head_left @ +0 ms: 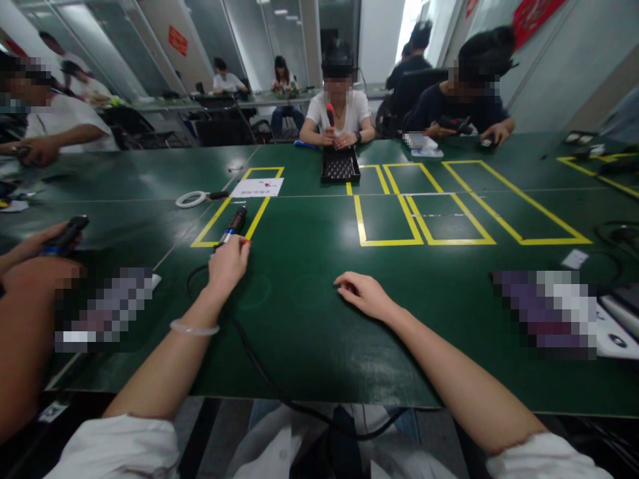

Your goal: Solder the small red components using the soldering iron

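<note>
My left hand is closed around a black cylindrical tool with a blue band. The tool points away from me, inside a yellow tape outline, and a small orange bit shows by my thumb. My palm hides its rear part. On the bare green tabletop, my right hand rests with loosely bent fingers. Thumb and fingers are apart there, with nothing between them.
Yellow tape outlines mark the table ahead and right. A white card and a coiled white cable lie beyond my left hand. A black cable crosses the near edge. Opposite, a person works at a black tray.
</note>
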A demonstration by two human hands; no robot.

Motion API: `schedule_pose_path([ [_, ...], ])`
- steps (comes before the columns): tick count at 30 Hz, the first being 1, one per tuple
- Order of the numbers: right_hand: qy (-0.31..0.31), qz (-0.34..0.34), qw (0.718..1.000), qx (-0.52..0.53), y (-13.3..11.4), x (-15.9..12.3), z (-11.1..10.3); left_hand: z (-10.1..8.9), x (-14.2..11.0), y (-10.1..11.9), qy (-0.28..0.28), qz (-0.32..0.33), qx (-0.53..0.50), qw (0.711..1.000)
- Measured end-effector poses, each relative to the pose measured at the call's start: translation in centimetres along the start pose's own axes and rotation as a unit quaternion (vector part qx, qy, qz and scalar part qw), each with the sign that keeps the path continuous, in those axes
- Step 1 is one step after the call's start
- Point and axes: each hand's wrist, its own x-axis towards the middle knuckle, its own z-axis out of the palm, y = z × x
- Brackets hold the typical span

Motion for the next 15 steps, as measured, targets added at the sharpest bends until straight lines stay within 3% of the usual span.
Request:
schedule_pose_path([
  [2,0.002,0.003,1.0,0.01,0.0,0.0,0.0,0.7,-1.4,3.2,-0.07,0.062,-0.136,0.986],
  [4,0.005,0.005,1.0,0.024,0.0,0.0,0.0,1.3,-3.0,6.3,-0.154,0.112,-0.258,0.947],
  [7,0.013,0.011,0.998,0.057,0.0,0.0,0.0,2.2,-5.2,9.7,-0.247,0.173,-0.342,0.89],
  [10,0.012,0.019,0.996,0.091,0.0,0.0,0.1,3.0,-6.5,11.0,-0.291,0.18,-0.384,0.858],
  [15,-0.009,0.004,0.996,0.093,-0.3,0.1,0.3,3.9,-7.3,10.6,-0.351,0.125,-0.458,0.807],
])
